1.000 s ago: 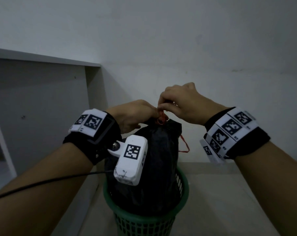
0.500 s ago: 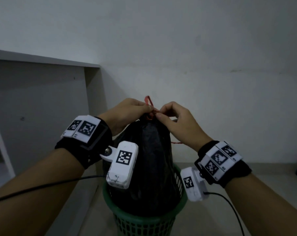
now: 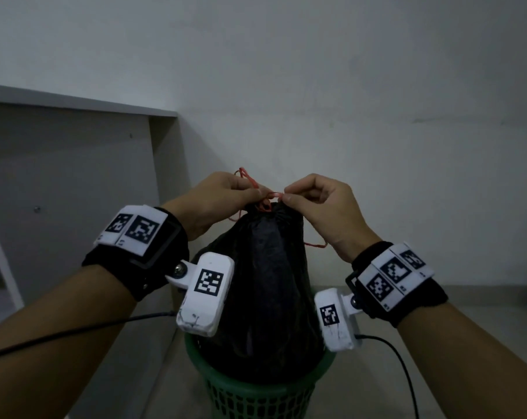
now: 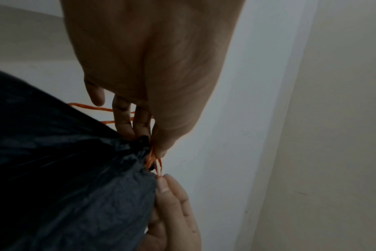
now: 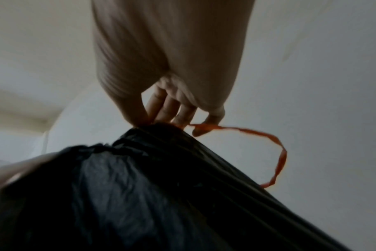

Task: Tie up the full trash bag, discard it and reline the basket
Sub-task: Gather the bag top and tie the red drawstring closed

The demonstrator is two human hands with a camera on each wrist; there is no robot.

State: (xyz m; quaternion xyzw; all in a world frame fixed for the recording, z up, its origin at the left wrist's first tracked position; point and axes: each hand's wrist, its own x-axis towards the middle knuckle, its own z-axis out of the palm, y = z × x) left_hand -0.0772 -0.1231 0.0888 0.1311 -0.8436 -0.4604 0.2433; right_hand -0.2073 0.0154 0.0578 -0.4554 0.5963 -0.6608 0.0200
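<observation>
A full black trash bag (image 3: 265, 285) stands in a green mesh basket (image 3: 256, 397), its neck gathered to a point. An orange drawstring (image 3: 272, 195) is crossed into a knot at that neck. My left hand (image 3: 226, 198) pinches one strand on the left of the knot, with a loop sticking up behind its fingers. My right hand (image 3: 313, 204) pinches the other strand on the right. In the left wrist view the drawstring (image 4: 153, 159) runs between both hands' fingertips above the bag (image 4: 64, 169). In the right wrist view a loose drawstring loop (image 5: 277, 152) hangs beside the bag (image 5: 140, 195).
A white wall (image 3: 346, 116) rises close behind the basket. A grey cabinet panel (image 3: 74, 176) stands at the left. Pale floor (image 3: 437, 358) lies to the right of the basket. Cables (image 3: 401, 367) trail from the wrist cameras.
My right hand has come down from above the neck to the right side of the knot. Both hands have drawn a little apart, and the strand now shows between them.
</observation>
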